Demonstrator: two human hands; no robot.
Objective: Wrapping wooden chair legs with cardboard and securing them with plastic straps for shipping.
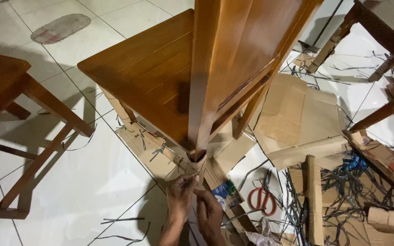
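A brown wooden chair (151, 68) stands right below me, its seat and backrest filling the middle of the view. Cardboard wrapping (196, 160) covers the lower part of its rear leg. My left hand (181, 193) pinches that cardboard near the bottom of the leg. Just beside it, my right hand (209, 214) presses against the same wrapping, fingers closed on it. Another leg (120, 110) at the left also wears a cardboard sleeve.
Red-handled scissors (261, 200) lie on the tile floor to the right of my hands. Flattened cardboard sheets (297, 120) and several dark plastic straps (347, 182) litter the right side. Other wooden furniture stands at the left (5, 86) and top right (384, 27).
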